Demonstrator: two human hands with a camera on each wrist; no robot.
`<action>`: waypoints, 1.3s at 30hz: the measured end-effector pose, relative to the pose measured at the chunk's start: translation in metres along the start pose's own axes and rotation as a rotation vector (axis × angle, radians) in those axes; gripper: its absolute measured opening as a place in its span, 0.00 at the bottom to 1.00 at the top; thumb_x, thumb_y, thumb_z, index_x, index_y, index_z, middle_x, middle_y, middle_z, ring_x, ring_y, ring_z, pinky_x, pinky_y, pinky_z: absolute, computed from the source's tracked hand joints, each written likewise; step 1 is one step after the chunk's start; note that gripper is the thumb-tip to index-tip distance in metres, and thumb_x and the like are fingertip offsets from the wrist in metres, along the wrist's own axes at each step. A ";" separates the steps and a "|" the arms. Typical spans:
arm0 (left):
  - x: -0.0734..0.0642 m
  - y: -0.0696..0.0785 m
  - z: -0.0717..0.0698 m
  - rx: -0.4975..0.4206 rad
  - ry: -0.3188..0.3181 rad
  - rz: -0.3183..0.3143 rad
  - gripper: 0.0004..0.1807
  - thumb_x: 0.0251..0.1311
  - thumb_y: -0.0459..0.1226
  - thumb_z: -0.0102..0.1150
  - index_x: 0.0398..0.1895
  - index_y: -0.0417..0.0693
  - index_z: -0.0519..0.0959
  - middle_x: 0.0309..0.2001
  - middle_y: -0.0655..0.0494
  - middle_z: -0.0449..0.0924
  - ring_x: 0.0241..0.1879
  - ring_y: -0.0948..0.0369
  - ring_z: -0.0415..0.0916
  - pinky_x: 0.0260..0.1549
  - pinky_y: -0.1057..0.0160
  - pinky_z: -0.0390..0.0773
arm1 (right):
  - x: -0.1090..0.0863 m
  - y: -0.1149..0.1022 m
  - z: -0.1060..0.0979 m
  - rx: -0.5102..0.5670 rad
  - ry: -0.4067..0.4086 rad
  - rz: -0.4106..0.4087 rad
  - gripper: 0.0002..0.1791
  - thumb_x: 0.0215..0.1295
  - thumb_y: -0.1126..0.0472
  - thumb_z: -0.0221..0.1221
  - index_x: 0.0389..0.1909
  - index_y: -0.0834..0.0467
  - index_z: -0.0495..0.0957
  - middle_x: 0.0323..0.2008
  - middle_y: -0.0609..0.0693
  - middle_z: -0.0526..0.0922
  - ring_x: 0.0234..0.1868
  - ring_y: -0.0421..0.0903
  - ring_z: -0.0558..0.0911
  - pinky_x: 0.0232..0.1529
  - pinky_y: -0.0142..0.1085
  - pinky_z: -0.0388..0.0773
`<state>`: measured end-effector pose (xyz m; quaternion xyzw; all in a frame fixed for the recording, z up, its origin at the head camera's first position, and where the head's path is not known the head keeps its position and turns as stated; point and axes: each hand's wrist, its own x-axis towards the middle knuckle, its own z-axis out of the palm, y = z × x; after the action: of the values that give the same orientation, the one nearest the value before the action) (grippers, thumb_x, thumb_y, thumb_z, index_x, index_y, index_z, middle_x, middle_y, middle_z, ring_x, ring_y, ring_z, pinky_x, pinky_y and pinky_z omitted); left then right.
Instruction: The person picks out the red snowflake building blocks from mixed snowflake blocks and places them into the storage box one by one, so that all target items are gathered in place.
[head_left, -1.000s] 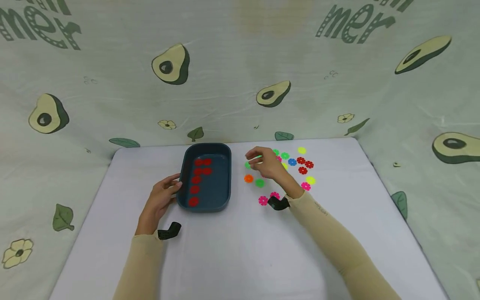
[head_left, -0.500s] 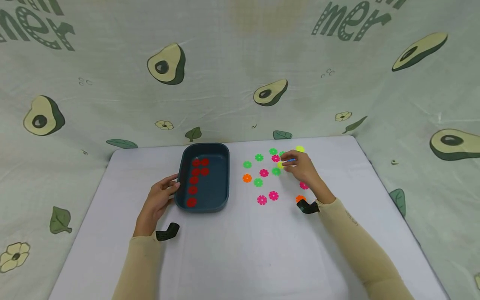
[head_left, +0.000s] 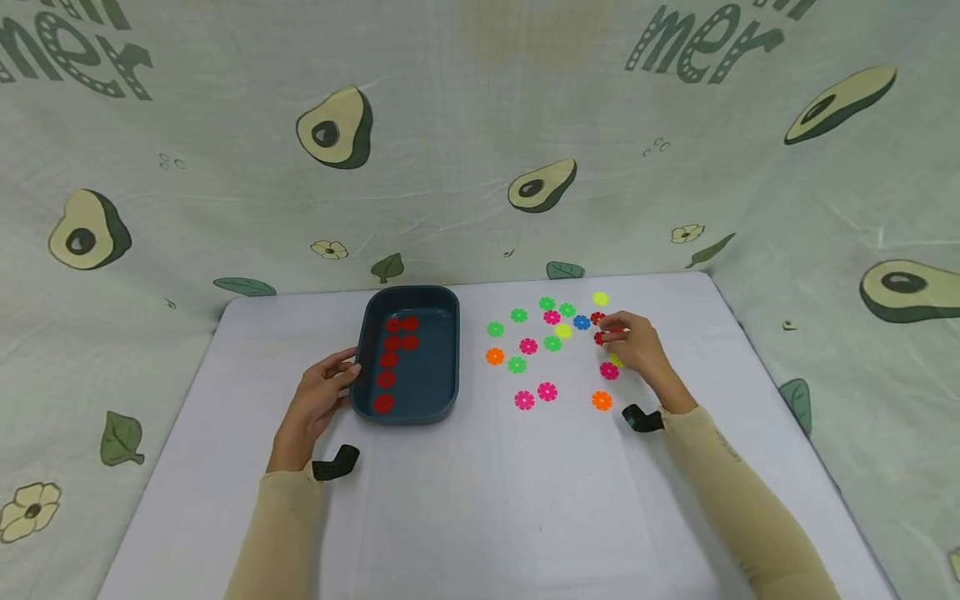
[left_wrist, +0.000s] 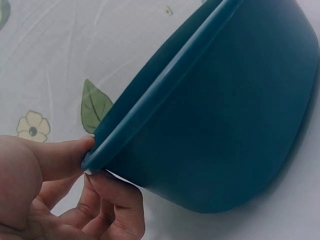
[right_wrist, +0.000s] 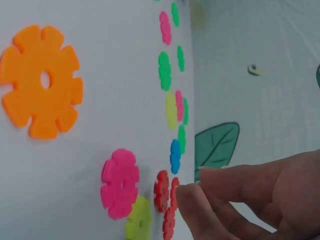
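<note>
A dark teal tray (head_left: 431, 375) stands on the left half of the table, with several red notched discs (head_left: 387, 360) lying in it. My left hand (head_left: 318, 404) pinches its left rim between thumb and fingers, as the left wrist view shows close up on the tray wall (left_wrist: 210, 120). Over on the right, my right hand (head_left: 639, 346) hovers at a small group of red flower-shaped discs (head_left: 597, 318). In the right wrist view its fingertips are just off the red discs (right_wrist: 161, 191), with nothing visible between them. Part of the group is hidden behind the fingers.
Loose discs lie right of the tray: green (head_left: 517, 365), pink (head_left: 547, 391), yellow (head_left: 564, 331), blue (head_left: 582, 322) and orange (head_left: 602, 401). A patterned curtain (head_left: 450, 167) hangs behind the table's back edge.
My right hand has moved right, from near the tray's side across the green and yellow discs to the red ones. The left hand keeps its hold on the tray.
</note>
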<state>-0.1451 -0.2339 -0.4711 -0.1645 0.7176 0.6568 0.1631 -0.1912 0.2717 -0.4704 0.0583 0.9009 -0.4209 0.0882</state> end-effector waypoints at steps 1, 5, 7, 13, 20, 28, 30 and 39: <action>0.000 0.000 0.000 0.000 0.000 0.000 0.31 0.81 0.36 0.54 0.82 0.45 0.62 0.51 0.61 0.71 0.42 0.68 0.73 0.39 0.68 0.78 | 0.001 0.002 0.000 -0.005 0.006 0.006 0.22 0.72 0.74 0.61 0.65 0.71 0.74 0.62 0.71 0.77 0.60 0.67 0.81 0.60 0.54 0.81; 0.000 0.000 0.000 -0.002 -0.001 -0.003 0.31 0.81 0.36 0.54 0.82 0.45 0.62 0.50 0.61 0.71 0.42 0.68 0.73 0.38 0.68 0.78 | 0.004 0.009 0.000 -0.019 0.018 0.017 0.22 0.72 0.74 0.61 0.65 0.72 0.75 0.62 0.71 0.77 0.61 0.67 0.80 0.61 0.55 0.81; 0.000 0.000 0.000 -0.005 0.001 -0.004 0.30 0.81 0.35 0.54 0.82 0.45 0.62 0.50 0.61 0.71 0.42 0.68 0.73 0.39 0.68 0.77 | 0.006 0.011 0.001 -0.029 0.018 0.015 0.22 0.71 0.74 0.61 0.65 0.72 0.75 0.62 0.72 0.77 0.61 0.68 0.79 0.61 0.56 0.80; 0.000 0.000 0.000 -0.009 0.008 -0.003 0.30 0.81 0.35 0.54 0.82 0.45 0.63 0.50 0.61 0.70 0.42 0.68 0.73 0.38 0.68 0.78 | 0.011 0.015 0.004 -0.071 0.019 0.024 0.22 0.70 0.73 0.62 0.64 0.72 0.75 0.61 0.72 0.76 0.62 0.69 0.77 0.62 0.58 0.79; 0.000 0.000 0.001 -0.002 0.018 0.000 0.30 0.81 0.35 0.55 0.81 0.44 0.63 0.51 0.60 0.71 0.42 0.68 0.73 0.38 0.68 0.78 | 0.016 0.017 0.010 -0.101 0.042 0.028 0.20 0.69 0.73 0.64 0.60 0.73 0.76 0.58 0.72 0.79 0.59 0.67 0.78 0.63 0.57 0.78; -0.001 0.000 0.000 -0.004 0.018 -0.002 0.30 0.80 0.35 0.54 0.82 0.44 0.63 0.53 0.60 0.72 0.42 0.68 0.74 0.37 0.68 0.78 | 0.021 0.018 0.014 -0.140 0.071 -0.011 0.18 0.67 0.74 0.66 0.56 0.73 0.78 0.51 0.70 0.81 0.52 0.65 0.80 0.59 0.54 0.80; -0.001 0.000 0.000 -0.001 0.013 -0.003 0.30 0.81 0.35 0.54 0.82 0.45 0.63 0.53 0.59 0.71 0.43 0.67 0.74 0.37 0.68 0.78 | 0.021 0.017 0.014 -0.145 0.067 -0.006 0.19 0.67 0.74 0.66 0.57 0.73 0.78 0.51 0.70 0.81 0.52 0.65 0.79 0.58 0.54 0.80; 0.001 -0.001 -0.001 0.013 0.014 -0.009 0.30 0.81 0.36 0.54 0.82 0.47 0.63 0.53 0.61 0.71 0.42 0.67 0.72 0.36 0.68 0.77 | 0.021 0.018 0.013 -0.158 0.081 0.005 0.20 0.66 0.73 0.67 0.57 0.70 0.78 0.49 0.67 0.80 0.50 0.63 0.78 0.56 0.52 0.80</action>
<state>-0.1454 -0.2346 -0.4720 -0.1712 0.7222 0.6503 0.1620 -0.2073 0.2736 -0.4966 0.0707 0.9340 -0.3456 0.0570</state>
